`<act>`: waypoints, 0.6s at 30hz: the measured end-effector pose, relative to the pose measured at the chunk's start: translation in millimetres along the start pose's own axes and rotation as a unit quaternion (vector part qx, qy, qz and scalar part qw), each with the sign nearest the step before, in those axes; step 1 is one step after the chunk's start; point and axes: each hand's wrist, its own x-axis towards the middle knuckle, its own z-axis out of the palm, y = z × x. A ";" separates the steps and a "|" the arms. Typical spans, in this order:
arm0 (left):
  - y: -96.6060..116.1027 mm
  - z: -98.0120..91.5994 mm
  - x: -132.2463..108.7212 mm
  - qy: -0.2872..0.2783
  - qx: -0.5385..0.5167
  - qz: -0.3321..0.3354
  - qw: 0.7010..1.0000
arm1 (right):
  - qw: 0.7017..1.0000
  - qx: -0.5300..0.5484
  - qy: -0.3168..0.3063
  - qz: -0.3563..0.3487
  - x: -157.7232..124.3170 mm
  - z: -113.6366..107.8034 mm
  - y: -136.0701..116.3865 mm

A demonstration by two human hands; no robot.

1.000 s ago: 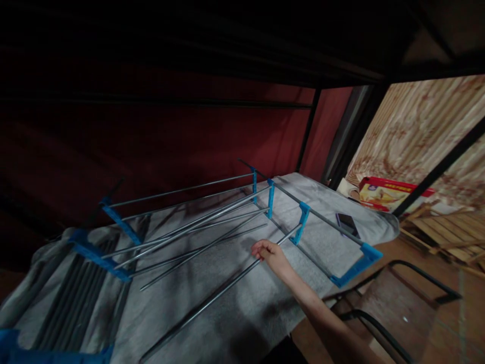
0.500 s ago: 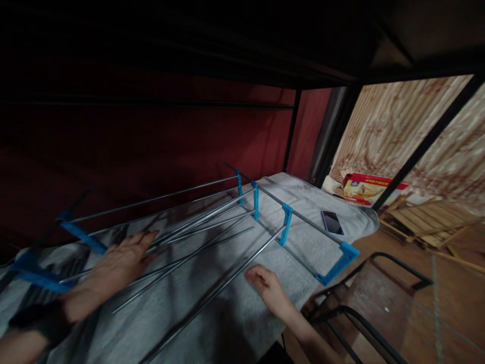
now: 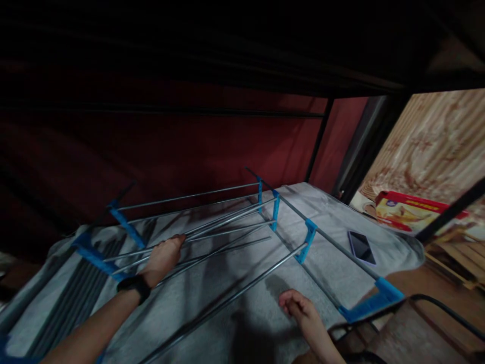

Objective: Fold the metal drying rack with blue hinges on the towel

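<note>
A rack frame of grey metal tubes and blue plastic brackets lies on the bed's grey sheet. My left hand (image 3: pixel 163 259) is closed over the metal tubes (image 3: pixel 223 218) that run between the left blue bracket (image 3: pixel 99 259) and the right blue bracket (image 3: pixel 276 210); its fingertips are partly hidden. My right hand (image 3: pixel 297 307) hovers over the sheet with fingers curled and nothing visible in them. Near it, a long tube (image 3: pixel 242 292) runs from another blue bracket (image 3: pixel 306 240) toward the bottom edge. A blue corner piece (image 3: pixel 373 302) stands at the near right end.
Loose dark tubes (image 3: pixel 70 298) lie on the grey sheet (image 3: pixel 322 268) at left. A phone (image 3: pixel 361 247) rests on the right. Beyond are a red and yellow box (image 3: pixel 411 212), a folded wooden piece (image 3: pixel 454 255) and a chair (image 3: pixel 420 328). Dark bed bars run overhead.
My left hand, flat over the tubes before, is now closed on them farther along. The view has shifted left. My right hand stays curled near the long tube.
</note>
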 end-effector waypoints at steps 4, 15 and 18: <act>2.1 -16.1 -8.0 0.028 -0.006 0.013 1.000 | 0.997 -0.021 -0.037 -0.059 28.1 26.7 -34.6; 0.6 -53.0 -16.2 0.029 0.019 0.003 0.999 | 0.880 -0.249 -0.091 -0.395 121.8 147.9 -137.9; 0.4 -58.2 -16.8 0.022 0.017 0.012 1.000 | 0.824 -0.347 -0.113 -0.434 140.3 187.4 -146.4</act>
